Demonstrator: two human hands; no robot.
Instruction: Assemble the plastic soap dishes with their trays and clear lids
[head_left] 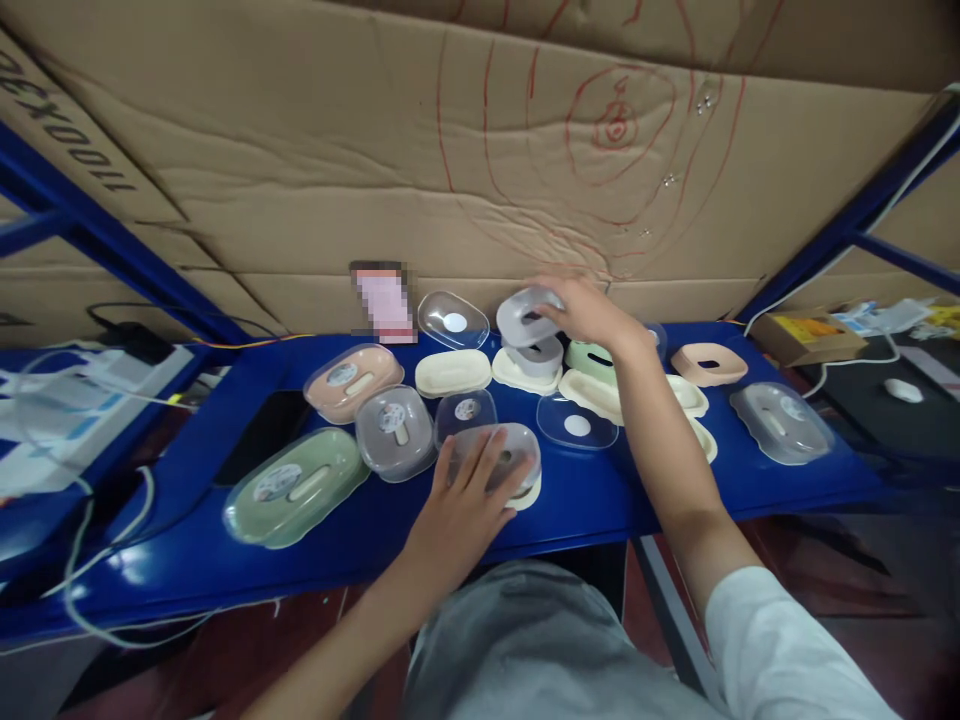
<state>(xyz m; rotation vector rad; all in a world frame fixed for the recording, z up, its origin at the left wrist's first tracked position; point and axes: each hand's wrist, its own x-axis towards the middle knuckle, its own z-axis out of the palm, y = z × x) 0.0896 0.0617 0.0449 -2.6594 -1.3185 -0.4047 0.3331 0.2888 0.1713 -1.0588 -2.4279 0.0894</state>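
Observation:
My left hand (pixel 469 490) lies spread over a grey soap box piece (pixel 517 440) near the table's front edge, its fingers apart on top. A cream base (pixel 529 497) shows under that piece. At the back, my right hand (pixel 581 305) grips a grey oval soap box tray (pixel 517 320) with a slot in it. The tray is just above another grey tray (pixel 538 357), which rests on a cream base (pixel 525 375); whether they touch I cannot tell. A green slotted tray (pixel 589 358) sits partly under my right wrist.
Closed soap boxes in green (pixel 307 490), pink (pixel 360 380) and grey (pixel 394 430) stand left; another grey one (pixel 780 425) is far right. Clear lids (pixel 577 425), a cream base (pixel 454 373) and a peach tray (pixel 709 364) lie about. A phone (pixel 384 300) leans against the cardboard (pixel 300 200).

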